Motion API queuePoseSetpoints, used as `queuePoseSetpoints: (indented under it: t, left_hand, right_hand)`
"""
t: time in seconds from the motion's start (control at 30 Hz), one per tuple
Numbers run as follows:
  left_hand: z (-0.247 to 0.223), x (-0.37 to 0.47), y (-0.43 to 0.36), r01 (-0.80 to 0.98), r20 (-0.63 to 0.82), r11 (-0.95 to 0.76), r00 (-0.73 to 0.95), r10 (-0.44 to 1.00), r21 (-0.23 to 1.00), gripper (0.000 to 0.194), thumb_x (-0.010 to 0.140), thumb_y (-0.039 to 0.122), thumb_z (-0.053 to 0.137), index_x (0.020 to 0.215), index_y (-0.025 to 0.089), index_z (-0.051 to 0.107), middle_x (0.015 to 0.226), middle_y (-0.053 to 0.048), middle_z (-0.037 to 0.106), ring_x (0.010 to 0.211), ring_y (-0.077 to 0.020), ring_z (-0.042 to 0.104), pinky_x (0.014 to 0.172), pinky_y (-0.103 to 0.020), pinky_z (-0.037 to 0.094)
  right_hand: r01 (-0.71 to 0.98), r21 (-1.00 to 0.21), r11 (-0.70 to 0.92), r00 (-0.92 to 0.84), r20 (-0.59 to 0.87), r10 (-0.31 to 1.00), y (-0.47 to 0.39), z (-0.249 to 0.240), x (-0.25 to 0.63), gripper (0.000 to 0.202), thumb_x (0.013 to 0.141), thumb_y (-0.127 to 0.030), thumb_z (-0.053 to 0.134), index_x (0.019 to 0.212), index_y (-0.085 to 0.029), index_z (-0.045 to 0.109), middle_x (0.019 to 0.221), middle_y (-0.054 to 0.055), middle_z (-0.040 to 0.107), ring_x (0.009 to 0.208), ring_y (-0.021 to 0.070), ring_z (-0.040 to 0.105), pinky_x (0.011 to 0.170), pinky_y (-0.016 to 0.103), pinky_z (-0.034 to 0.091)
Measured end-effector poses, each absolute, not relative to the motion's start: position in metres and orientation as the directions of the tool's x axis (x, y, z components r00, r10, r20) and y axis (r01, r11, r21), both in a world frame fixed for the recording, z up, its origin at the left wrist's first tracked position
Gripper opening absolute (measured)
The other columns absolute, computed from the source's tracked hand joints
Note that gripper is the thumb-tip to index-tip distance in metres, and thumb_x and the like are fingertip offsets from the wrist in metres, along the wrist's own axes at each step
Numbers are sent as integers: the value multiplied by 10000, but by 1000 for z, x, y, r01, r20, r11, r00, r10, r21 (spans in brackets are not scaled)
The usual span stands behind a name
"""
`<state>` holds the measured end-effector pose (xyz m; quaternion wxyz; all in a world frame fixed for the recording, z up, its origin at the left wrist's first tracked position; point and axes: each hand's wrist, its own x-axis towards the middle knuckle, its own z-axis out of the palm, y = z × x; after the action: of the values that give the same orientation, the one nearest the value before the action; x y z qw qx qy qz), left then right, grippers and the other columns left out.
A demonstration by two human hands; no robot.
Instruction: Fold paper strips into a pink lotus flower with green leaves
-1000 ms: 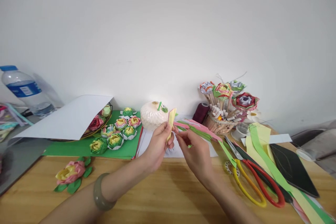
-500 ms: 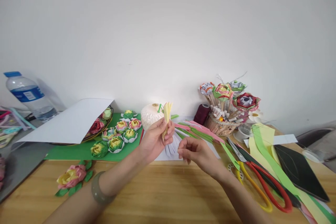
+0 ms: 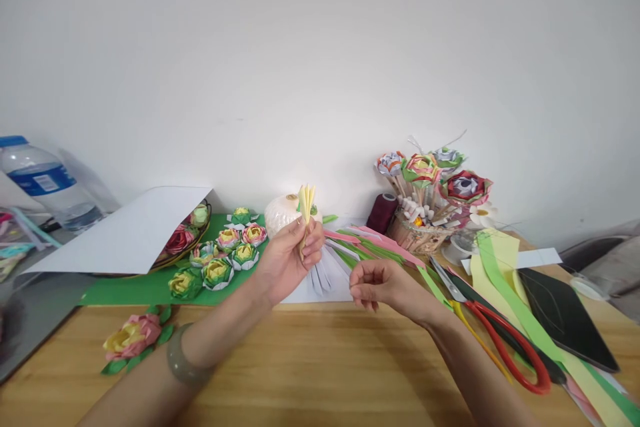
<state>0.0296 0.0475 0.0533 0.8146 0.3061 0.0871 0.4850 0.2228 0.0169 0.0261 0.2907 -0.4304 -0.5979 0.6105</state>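
Observation:
My left hand (image 3: 286,259) is closed on a small bundle of folded yellow paper (image 3: 307,201), held upright with its pointed tips fanned above the thumb. The lower part is hidden in the fingers. To the right and slightly lower, my right hand (image 3: 387,288) is pinched shut in the air; whatever sits between its thumb and forefinger is too small to make out. Folded white, pink and green paper pieces (image 3: 373,243) lie on a white sheet behind the hands. Several finished paper lotus flowers (image 3: 218,272) stand on a green sheet (image 3: 130,288) at the left.
Scissors (image 3: 515,340) with red and yellow handles lie at the right beside paper strips (image 3: 515,300) and a black pad (image 3: 567,320). A basket of paper flowers (image 3: 420,237) and a dark thread spool (image 3: 383,212) stand behind. A pink flower (image 3: 134,337) lies front left; a bottle (image 3: 50,183) stands far left.
My left hand has moved a little left with the yellow paper, and my right hand a little right, so they are farther apart. The whole view has shifted slightly.

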Motion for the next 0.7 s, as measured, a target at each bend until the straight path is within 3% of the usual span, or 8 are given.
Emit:
queuePoseSetpoints:
  t: [0.23,0.47,0.6,0.67,0.7]
  left_hand:
    - [63,12,60,-811,200,256,411,890,527,230,874,96,363,694,111,505,594,35,312,483,-45,334,403,-109,321]
    - [58,21,57,-733,139,305,476,868,608,208,850,158,462,649,117,488,581,37,317,471,-42,313,405,-116,304]
    - [50,28,53,-644,121,311,535,836,699,185,816,196,535,653,120,490,596,30,358,482,-42,306,414,-124,282]
    - [45,31,51,-592,104,306,557,824,745,198,816,219,538,652,122,485,598,26,369,490,-46,308,422,-131,276]
    - [42,33,50,-569,95,300,561,822,766,205,817,234,537,653,123,484,599,25,374,493,-48,309,425,-135,274]
  right_hand:
    - [245,-964,-100,-389,-193,901,19,21,224,178,638,-288,702,646,-132,617,548,10,616,451,88,508,437,207,387]
    - [248,-966,71,106,100,989,29,20,231,300,771,-444,555,745,-151,620,641,10,588,479,93,421,452,226,333]
    - [316,-929,191,314,292,903,20,31,226,289,809,-440,513,868,-174,607,858,61,643,788,187,559,710,296,424]
    - [476,-834,278,263,437,860,12,36,218,263,833,-403,491,899,-183,621,939,83,658,917,229,570,824,346,407]
    - [518,-795,315,147,446,883,9,37,214,257,844,-381,481,933,-188,625,1011,94,652,977,240,562,862,360,395]
